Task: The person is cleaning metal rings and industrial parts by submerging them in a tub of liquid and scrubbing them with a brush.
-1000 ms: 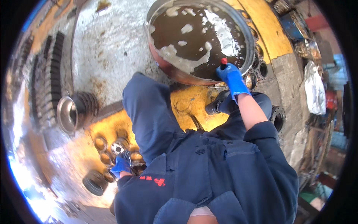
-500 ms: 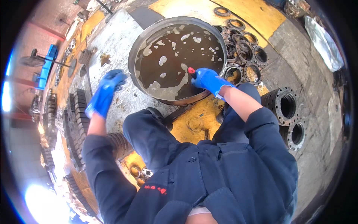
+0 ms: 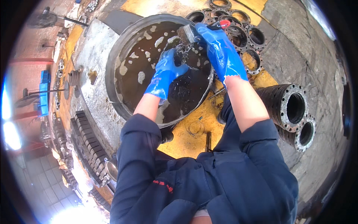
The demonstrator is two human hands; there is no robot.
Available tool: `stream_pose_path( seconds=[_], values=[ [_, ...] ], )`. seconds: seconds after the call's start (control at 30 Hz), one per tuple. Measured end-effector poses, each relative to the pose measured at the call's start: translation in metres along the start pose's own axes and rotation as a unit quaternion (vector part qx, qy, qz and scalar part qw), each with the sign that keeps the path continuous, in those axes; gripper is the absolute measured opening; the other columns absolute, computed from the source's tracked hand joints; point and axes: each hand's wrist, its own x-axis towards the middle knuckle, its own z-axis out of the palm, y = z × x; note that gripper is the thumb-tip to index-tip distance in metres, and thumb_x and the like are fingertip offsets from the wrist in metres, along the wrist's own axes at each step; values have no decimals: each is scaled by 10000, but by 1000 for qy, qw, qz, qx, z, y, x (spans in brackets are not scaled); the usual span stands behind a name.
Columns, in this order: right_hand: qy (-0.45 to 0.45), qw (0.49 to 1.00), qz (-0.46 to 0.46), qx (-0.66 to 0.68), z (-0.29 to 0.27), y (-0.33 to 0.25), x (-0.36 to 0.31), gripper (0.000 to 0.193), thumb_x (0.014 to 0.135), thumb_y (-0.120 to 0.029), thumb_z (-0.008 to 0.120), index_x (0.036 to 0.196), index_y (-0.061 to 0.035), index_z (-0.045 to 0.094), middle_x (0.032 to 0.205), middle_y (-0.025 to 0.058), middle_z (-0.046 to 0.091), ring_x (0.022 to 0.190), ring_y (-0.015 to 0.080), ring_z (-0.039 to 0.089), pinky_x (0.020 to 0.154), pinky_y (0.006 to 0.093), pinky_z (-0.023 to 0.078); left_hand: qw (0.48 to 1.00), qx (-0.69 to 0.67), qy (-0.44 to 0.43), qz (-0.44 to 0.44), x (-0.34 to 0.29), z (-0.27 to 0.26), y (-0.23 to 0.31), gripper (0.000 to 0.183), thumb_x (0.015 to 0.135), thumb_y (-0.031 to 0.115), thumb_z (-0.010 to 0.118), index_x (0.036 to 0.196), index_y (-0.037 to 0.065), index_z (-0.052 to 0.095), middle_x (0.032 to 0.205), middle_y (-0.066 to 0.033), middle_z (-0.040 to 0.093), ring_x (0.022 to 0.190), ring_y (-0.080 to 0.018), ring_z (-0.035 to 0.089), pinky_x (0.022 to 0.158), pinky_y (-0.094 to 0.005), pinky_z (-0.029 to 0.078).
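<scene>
A wide round metal tub (image 3: 112, 80) holds dark brown liquid with pale foam patches. My right hand (image 3: 220, 48), in a blue rubber glove, is closed round the handle of a flat brush (image 3: 189, 33) over the tub's right side. The handle is black with a red end; the wet bristles point left. My left hand (image 3: 167, 71), gloved alike, is over the liquid just below the bristles. Its thumb stands apart from its curved fingers, and no held thing shows between them. Dark drips and ripples lie between the brush and the left glove.
Several metal flange rings (image 3: 238, 33) are piled beyond the tub to the right. Stacked flanges (image 3: 287, 104) lie near my right knee. On the left are a row of dark ribbed parts (image 3: 89, 138) and a blue metal piece (image 3: 44, 93).
My left hand has come from outside the tub to over the liquid. My right hand has lifted and turned the brush, so its bristles now show. The view has shifted.
</scene>
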Motion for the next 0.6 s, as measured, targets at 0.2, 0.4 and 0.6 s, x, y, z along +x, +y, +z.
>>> stream_pose_path(
  seconds=[0.2, 0.4, 0.6],
  values=[
    [53, 998, -22, -15, -7, -3, 44, 349, 927, -355, 688, 1006, -29, 785, 889, 101, 789, 861, 198, 749, 804, 361, 568, 998, 24, -54, 12, 69, 54, 11, 1085, 747, 502, 851, 1613, 19, 408, 1634, -243, 454, 1500, -388, 463, 1245, -432, 385],
    [61, 997, -18, -38, 4, 11, 64, 339, 934, -336, 683, 1001, -19, 786, 877, 84, 785, 841, 175, 740, 790, 352, 568, 993, 51, -94, -45, 68, 59, 11, 987, 809, 412, 794, 1652, 115, 375, 1669, -248, 399, 1494, -405, 471, 1242, -453, 399],
    [56, 998, -35, -10, 0, 10, 64, 319, 942, -301, 677, 986, -3, 782, 861, 68, 778, 803, 154, 729, 762, 339, 567, 974, 152, -122, 117, 45, 66, 33, 793, 814, 286, 802, 1525, 94, 507, 1652, -186, 437, 1541, -374, 410, 1248, -476, 390]
  ],
)
